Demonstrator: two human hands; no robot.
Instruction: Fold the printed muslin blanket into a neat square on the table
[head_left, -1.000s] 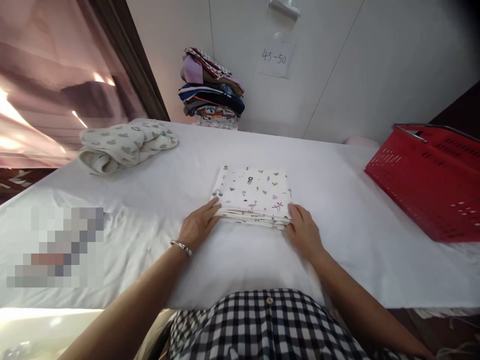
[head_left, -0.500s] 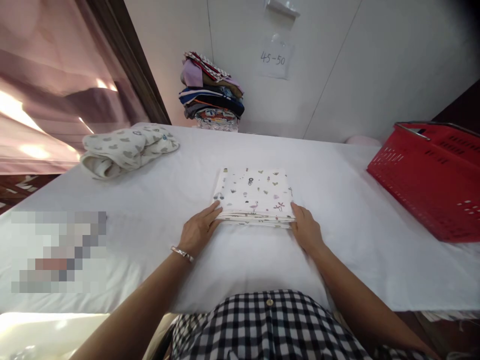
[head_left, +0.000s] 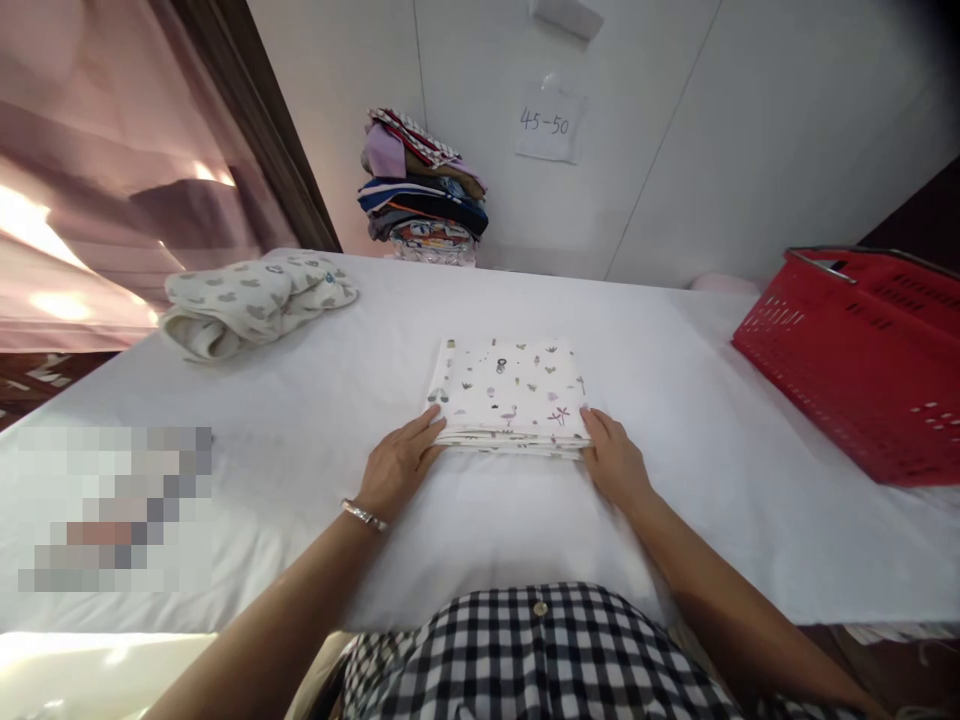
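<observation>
A white folded cloth (head_left: 510, 385) printed with small plants, a flamingo and other figures lies flat in layers on the white-covered table. My left hand (head_left: 397, 458), with a silver bracelet at its wrist, holds the near left corner, fingers along the side and thumb at the front edge. Mirroring it, my right hand (head_left: 616, 458) grips the near right corner. The tips of some fingers are hidden against the layers. Both hands rest low, close to the tabletop.
A crumpled white cloth with grey heart-like shapes (head_left: 259, 305) lies at the back left. Behind the table rises a stack of folded clothes (head_left: 424, 190). On the right stands a red basket (head_left: 862, 370). A blurred-out patch (head_left: 120, 510) covers something at the left.
Both hands stay at the cloth's near corners, and the cloth lies as before. Only the view has shifted very slightly.
</observation>
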